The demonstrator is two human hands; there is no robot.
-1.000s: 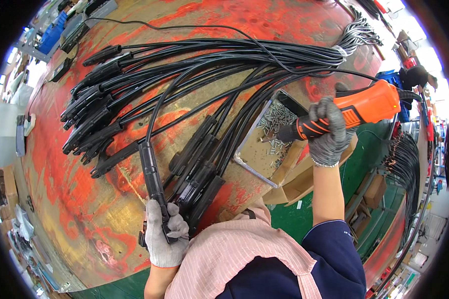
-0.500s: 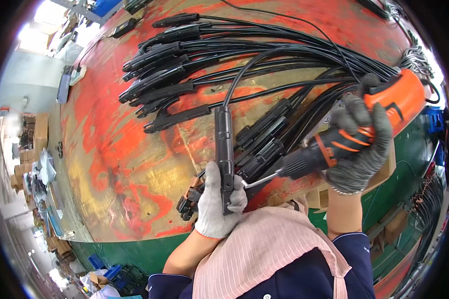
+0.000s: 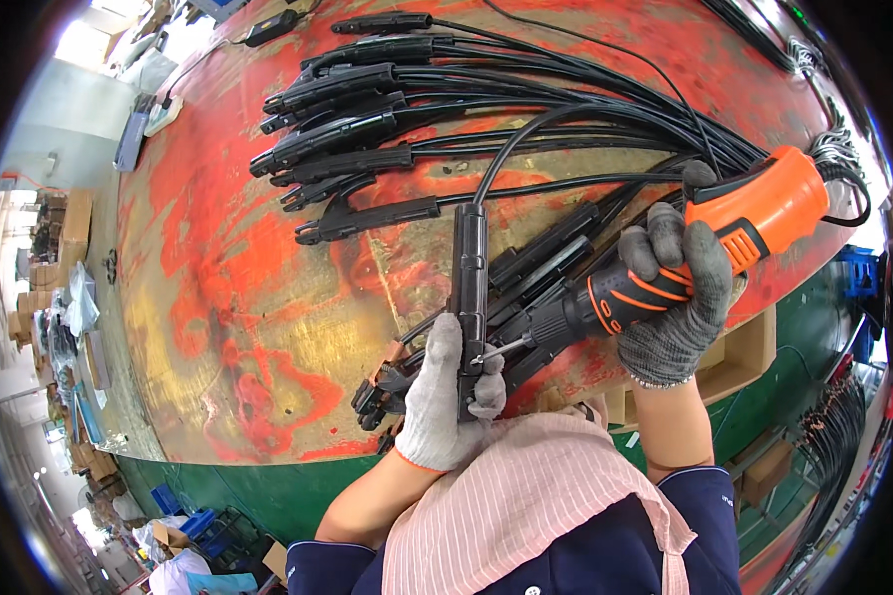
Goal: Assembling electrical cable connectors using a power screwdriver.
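Two gloved hands work at the red-and-yellow table's point(image 3: 228, 297) near edge: left hand point(image 3: 446, 397) clenched round an upright black cabled holder point(image 3: 469, 288), right hand point(image 3: 675, 297) gripping an orange electric screwdriver point(image 3: 695, 248), bit against the holder.

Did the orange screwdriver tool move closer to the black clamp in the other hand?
Yes. The orange electric screwdriver in the right hand came in from beside the cardboard box; its bit now meets the black clamp held by the left hand.
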